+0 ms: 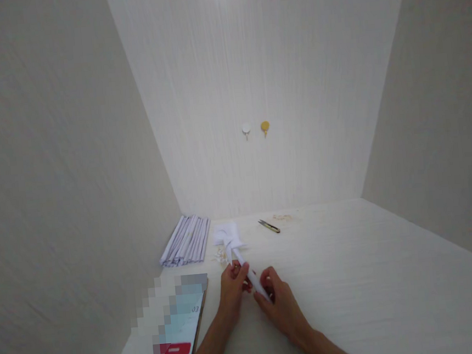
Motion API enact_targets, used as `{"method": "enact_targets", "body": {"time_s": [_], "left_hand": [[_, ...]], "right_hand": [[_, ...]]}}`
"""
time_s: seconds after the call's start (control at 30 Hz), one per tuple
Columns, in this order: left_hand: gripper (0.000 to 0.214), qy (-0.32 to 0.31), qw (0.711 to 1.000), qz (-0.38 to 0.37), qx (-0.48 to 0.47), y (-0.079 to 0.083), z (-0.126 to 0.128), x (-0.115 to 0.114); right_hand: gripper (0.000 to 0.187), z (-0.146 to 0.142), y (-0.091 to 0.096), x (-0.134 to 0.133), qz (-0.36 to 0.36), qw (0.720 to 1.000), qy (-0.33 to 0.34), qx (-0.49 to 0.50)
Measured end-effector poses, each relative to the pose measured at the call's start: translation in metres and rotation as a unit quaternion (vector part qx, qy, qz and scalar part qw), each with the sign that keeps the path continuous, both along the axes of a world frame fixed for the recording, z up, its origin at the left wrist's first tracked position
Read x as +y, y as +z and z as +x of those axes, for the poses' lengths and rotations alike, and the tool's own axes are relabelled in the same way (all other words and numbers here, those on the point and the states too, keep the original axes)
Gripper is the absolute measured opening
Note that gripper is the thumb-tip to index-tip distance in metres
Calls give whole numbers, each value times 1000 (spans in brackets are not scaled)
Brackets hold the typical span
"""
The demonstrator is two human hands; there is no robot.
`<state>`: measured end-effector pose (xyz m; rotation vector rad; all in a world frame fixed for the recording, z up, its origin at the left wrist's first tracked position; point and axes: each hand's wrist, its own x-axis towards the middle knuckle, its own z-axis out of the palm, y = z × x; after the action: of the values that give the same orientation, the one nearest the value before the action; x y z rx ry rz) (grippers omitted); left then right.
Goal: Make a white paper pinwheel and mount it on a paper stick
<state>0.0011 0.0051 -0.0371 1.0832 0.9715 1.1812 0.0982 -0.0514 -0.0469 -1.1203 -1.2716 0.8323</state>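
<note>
A white paper pinwheel is joined to a rolled white paper stick that slants down toward me. My left hand grips the upper part of the stick between thumb and fingers, just below the pinwheel's blades. Around the stick's lower end, my right hand is closed, its thumb along the near side. A small pile of pale bits lies just beyond my left hand, partly behind the blades.
A bundle of rolled paper sticks lies at the back left. Thread snips rest near the back wall, beside some small tan bits. A flat printed panel, partly blurred, is at left front. Two hooks hang on the wall.
</note>
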Motion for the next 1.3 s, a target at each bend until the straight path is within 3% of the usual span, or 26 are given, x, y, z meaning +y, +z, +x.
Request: {"method": "enact_targets", "body": {"time_s": [0.17,0.33,0.4,0.53,0.7,0.8,0.93,1.3], "left_hand": [[29,-22,1000,-4,8,3,-2,-2],[26,-54,998,-2,32,0,-1,0],[23,-63,997,8,40,-1,0,1],[22,-48,997,-8,57,0,2,0],[25,-50,997,-15,60,1,5,-1],[27,-49,997,-15,62,0,7,-1],[29,-35,996,-21,73,-2,8,0],[33,-24,994,-48,96,-2,13,2]], "right_hand": [[18,34,14,10,-37,999,-8,-31],[13,130,46,13,-26,979,-105,-173],[10,177,55,10,-43,951,-163,-258],[7,265,57,-1,-86,866,-249,-424],[10,339,48,-6,-139,781,-302,-529],[13,359,44,0,-164,738,-324,-568],[15,365,39,12,-216,703,-334,-590],[14,378,26,28,-268,671,-359,-591]]}}
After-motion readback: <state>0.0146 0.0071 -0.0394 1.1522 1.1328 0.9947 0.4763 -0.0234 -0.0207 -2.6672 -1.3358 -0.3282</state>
